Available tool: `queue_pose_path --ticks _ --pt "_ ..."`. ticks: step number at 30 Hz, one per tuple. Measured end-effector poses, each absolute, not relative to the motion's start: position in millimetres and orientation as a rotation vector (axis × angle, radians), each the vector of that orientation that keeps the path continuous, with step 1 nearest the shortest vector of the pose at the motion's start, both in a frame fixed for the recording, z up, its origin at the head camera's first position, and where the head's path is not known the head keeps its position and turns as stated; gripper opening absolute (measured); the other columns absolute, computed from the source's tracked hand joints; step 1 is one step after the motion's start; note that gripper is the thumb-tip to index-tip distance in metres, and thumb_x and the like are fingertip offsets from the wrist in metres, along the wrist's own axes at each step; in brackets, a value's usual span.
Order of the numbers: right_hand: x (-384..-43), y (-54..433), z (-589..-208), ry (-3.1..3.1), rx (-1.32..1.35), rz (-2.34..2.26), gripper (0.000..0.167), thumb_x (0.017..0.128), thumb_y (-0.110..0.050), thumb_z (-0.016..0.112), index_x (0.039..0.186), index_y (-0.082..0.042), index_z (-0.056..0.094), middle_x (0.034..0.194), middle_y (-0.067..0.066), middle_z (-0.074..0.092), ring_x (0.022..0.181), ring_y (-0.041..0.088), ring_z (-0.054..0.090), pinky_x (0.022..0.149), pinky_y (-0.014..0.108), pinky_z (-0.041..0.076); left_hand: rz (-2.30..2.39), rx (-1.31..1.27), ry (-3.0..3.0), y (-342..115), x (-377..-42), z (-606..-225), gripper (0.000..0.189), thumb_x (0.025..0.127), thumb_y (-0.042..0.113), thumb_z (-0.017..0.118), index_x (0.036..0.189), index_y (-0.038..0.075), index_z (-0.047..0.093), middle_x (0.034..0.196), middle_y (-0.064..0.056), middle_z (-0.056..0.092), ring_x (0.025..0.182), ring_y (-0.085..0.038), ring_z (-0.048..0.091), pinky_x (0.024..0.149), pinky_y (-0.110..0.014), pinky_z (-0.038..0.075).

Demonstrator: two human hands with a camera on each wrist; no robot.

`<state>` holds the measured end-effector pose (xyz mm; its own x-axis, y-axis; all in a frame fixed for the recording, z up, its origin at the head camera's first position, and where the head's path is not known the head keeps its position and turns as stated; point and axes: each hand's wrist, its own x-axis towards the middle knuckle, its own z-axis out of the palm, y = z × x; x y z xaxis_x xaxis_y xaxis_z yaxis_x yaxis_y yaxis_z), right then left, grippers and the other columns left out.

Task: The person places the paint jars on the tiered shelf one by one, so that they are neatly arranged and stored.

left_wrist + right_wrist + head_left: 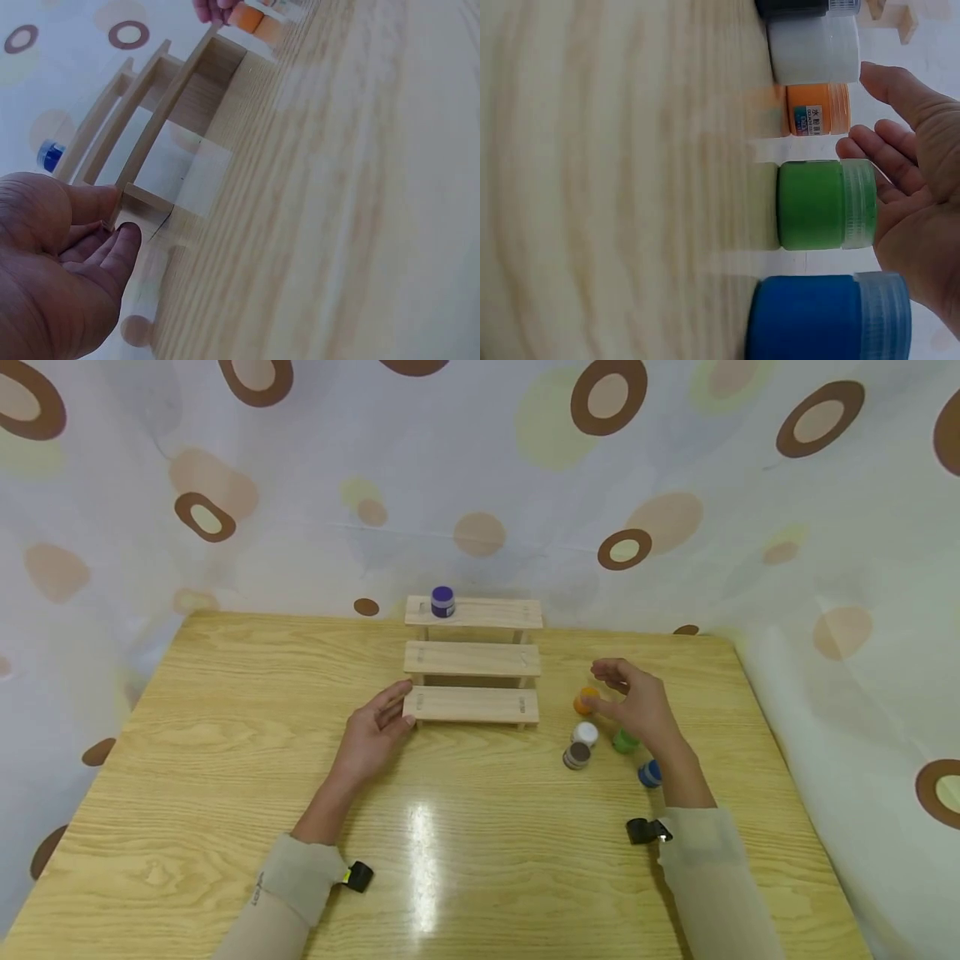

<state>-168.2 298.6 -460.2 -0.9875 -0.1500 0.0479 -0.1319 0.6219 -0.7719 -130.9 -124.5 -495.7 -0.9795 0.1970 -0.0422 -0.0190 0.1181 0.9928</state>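
Note:
A three-tier wooden shelf stand (472, 704) is at the middle of the table, with a dark violet-blue paint jar (442, 602) on its top tier. My left hand (371, 739) holds the left end of the lowest tier between thumb and fingers; in the left wrist view the thumb lies against the board's end. At the right, my right hand (639, 703) hovers by an orange paint jar (817, 109), its thumb and fingers spread apart. Whether it touches that jar I cannot tell. Close by stand a white jar (585, 734) and a green jar (814, 205).
A dark-lidded jar (577, 756) stands in front of the white one. Nearer my right wrist is a blue jar (810, 319). A patterned sheet (480, 468) hangs behind the table (495, 860) and along its sides.

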Motion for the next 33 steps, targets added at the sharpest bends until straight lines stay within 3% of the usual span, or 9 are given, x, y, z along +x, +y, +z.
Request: queue_pose_path --ticks 12,22,33 --pt "-172 300 -467 2.725 -0.265 -1.299 0.053 0.097 -0.018 0.081 0.143 -0.001 0.06 0.141 0.017 0.064 0.135 0.039 0.058 0.115 0.053 0.05 1.984 0.199 2.219 -128 -133 -498 0.059 0.105 -0.001 0.063 0.161 0.008 0.045 0.165 -0.015 0.043 0.149 -0.035 0.046 0.11 -0.029 0.052" --pt "-171 298 -470 2.763 -0.303 -1.233 0.042 0.097 -0.019 0.08 0.135 -0.004 0.069 0.132 0.015 0.07 0.126 0.038 0.067 0.103 0.049 0.059 1.988 0.197 2.216 -126 -133 -500 0.059 0.105 -0.001 0.063 0.161 0.007 0.045 0.165 -0.014 0.043 0.149 -0.035 0.045 0.11 -0.028 0.052" --pt "-168 293 -454 2.818 -0.324 -1.211 0.038 0.097 -0.013 0.08 0.132 -0.001 0.07 0.128 0.016 0.072 0.122 0.037 0.069 0.101 0.046 0.06 1.991 0.192 2.203 -127 -133 -500 0.059 0.105 -0.001 0.063 0.16 0.009 0.045 0.165 -0.014 0.043 0.149 -0.035 0.046 0.109 -0.028 0.053"
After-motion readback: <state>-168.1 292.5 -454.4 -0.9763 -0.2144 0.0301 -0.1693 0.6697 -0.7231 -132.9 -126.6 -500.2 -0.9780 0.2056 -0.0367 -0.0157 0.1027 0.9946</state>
